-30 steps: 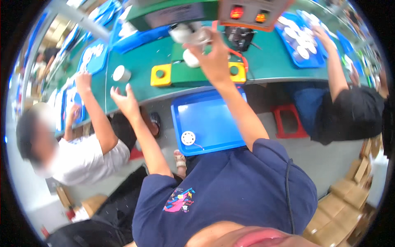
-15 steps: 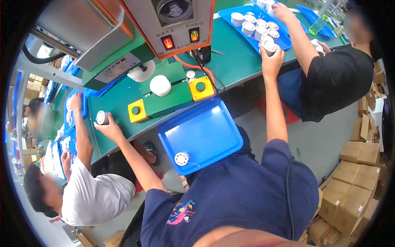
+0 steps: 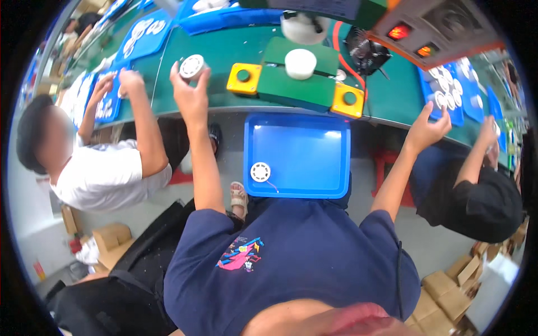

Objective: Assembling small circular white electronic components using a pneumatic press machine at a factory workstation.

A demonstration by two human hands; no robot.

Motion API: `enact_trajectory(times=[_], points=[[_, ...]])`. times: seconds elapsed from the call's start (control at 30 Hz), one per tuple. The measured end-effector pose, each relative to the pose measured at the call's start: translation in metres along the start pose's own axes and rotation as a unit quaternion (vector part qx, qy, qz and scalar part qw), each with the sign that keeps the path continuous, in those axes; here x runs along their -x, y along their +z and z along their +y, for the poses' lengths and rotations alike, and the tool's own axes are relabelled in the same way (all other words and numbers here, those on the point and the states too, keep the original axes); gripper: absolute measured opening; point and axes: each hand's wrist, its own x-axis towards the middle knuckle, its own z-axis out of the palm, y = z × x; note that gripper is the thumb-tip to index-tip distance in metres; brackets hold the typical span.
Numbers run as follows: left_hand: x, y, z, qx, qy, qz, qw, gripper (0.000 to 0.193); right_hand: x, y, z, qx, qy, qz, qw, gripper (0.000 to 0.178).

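My left hand [image 3: 191, 95] is raised over the near edge of the green table, its fingers round a short cylinder with a white slotted face, like a small motor [image 3: 192, 66]. My right hand [image 3: 428, 127] reaches to the right, thumb and fingertips about a similar white-faced motor [image 3: 440, 99] at the near edge of a blue tray [image 3: 457, 119] full of such motors. In front of me, a blue tray [image 3: 300, 154] carries one more white slotted motor [image 3: 260, 172] with a thin reddish wire.
On the table [image 3: 213, 42] stands a green press base [image 3: 294, 87] with a white round pad [image 3: 300, 63] and yellow button boxes [image 3: 244, 78]. An orange-edged control box [image 3: 431, 28] hangs above. Co-workers sit left, in a white shirt [image 3: 112, 173], and right, in black [image 3: 476, 199].
My view has turned, so the press and tray sit differently in it. My left hand still holds its motor, now with the white face upward. My right hand stays at the right tray.
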Motion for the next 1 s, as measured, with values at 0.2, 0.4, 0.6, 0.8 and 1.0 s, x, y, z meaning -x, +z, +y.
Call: enact_trajectory(times=[0.2, 0.4, 0.6, 0.8, 1.0], points=[[0.023, -0.001, 0.061, 0.047, 0.022, -0.079, 0.996, 0.078, 0.061, -0.036, -0.158, -0.288, 0.018, -0.24, 0.927, 0.025], [0.039, 0.05, 0.109, 0.103, 0.068, -0.162, 0.979, 0.08, 0.073, -0.001, -0.232, -0.433, 0.01, -0.312, 0.846, 0.058], [0.041, 0.098, 0.12, 0.169, 0.15, -0.178, 0.958, 0.078, 0.05, 0.031, -0.235, -0.44, -0.023, -0.319, 0.839, 0.062], [0.054, 0.11, 0.115, 0.131, 0.141, -0.159, 0.968, 0.073, 0.051, 0.044, -0.222, -0.418, -0.046, -0.327, 0.846, 0.055], [0.055, 0.109, 0.101, 0.135, 0.176, -0.13, 0.966, 0.068, 0.06, 0.045, -0.222, -0.402, -0.059, -0.321, 0.856, 0.054]])
